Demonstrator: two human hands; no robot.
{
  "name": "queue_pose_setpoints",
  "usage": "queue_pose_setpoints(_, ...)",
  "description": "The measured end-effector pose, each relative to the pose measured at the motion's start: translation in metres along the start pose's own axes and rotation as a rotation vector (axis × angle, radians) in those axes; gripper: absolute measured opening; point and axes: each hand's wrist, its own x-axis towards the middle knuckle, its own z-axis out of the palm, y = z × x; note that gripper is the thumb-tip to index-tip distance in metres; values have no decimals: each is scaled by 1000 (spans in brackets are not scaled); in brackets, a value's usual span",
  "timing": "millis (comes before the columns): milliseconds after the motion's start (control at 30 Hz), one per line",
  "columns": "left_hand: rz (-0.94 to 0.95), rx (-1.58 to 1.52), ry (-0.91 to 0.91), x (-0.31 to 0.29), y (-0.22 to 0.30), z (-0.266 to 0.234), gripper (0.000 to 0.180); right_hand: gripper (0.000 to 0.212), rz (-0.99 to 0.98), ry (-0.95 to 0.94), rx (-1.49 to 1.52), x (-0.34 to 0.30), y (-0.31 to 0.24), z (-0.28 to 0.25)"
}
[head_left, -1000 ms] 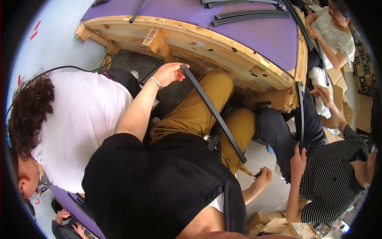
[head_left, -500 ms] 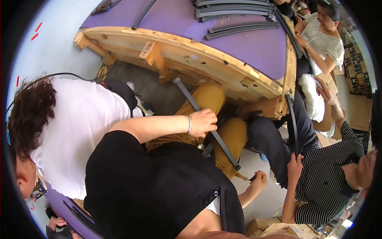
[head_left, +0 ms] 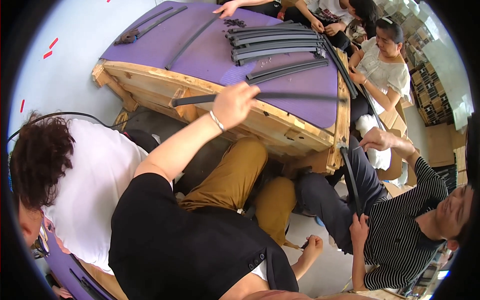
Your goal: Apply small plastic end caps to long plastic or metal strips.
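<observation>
My left hand [head_left: 234,106], with a band round its wrist, is closed around a long dark grey strip [head_left: 196,99]. The strip lies almost level, raised over the near edge of the purple-topped table [head_left: 210,60], and its right end is blurred. Low on the right, my right hand [head_left: 313,245] is pinched shut near my knee. A small dark piece shows at its fingertips, too small to name. Below the table edge are my knees in mustard trousers [head_left: 227,172].
Stacked grey strips [head_left: 275,42] lie on the table, with two more in front and small black pieces [head_left: 235,23] behind. A person in a striped shirt [head_left: 400,235] holds a strip at right. Someone in white [head_left: 100,185] sits close at left. Others work along the far side.
My left hand has lifted the strip from above my lap up and forward to the table edge, turning it nearly level. My right hand stays low. Another person's hand now shows at the table's far side.
</observation>
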Motion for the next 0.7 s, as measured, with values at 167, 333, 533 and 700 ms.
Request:
queue_pose_setpoints(167,-507,155,110,29,-98,-11,21,5,33,-39,-55,3,-9,8)
queue_pose_setpoints(333,-859,303,21,51,-175,-21,21,5,37,-34,-44,8,-14,22)
queue_pose_setpoints(533,-1056,404,-64,65,-229,-21,21,5,-8,-41,-78,15,-11,30)
queue_pose_setpoints(700,-1166,451,-98,73,-266,-17,24,4,13,-97,-75,10,-20,31)
